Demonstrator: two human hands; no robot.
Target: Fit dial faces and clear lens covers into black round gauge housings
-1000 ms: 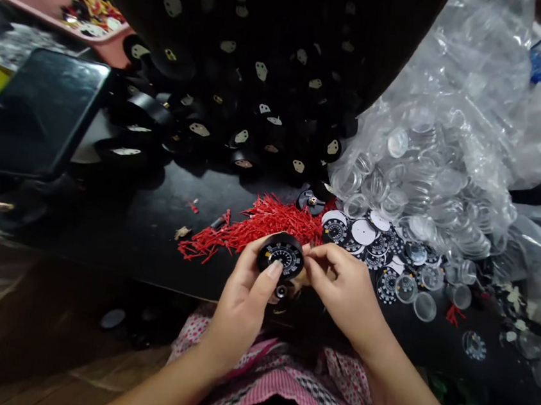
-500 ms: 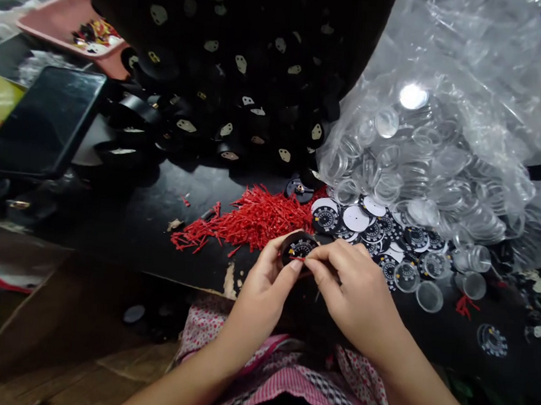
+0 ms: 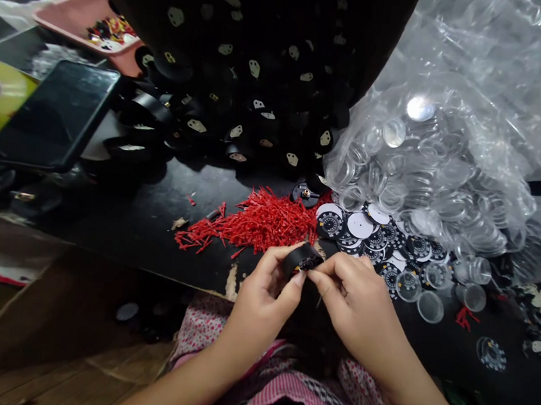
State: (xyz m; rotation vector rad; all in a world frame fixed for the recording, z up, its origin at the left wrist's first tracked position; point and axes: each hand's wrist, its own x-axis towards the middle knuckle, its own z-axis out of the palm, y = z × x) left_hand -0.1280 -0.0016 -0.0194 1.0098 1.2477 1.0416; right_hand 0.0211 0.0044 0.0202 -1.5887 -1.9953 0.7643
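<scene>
Now, just nearside of red pile (image 3: 268,220), gauge (image 3: 297,257) tips steeper than moment ago, dial (image 3: 311,263) turned toward right hand (image 3: 355,292), pinched, contents unclear; left hand (image 3: 265,292) grips gauge.

Both forearms, left (image 3: 189,374) and right (image 3: 424,396), bare, rising from lower frame edge, converging. Left hand (image 3: 268,292): thumb (image 3: 291,292) on near side, extended towards the other hand; fingers (image 3: 274,258) curled on far side, in a grip. Right hand (image 3: 355,295): back of hand partly upward, thumb and index finger bent, tips brought together in a pinch. Thumb tips close; palms well apart.
</scene>
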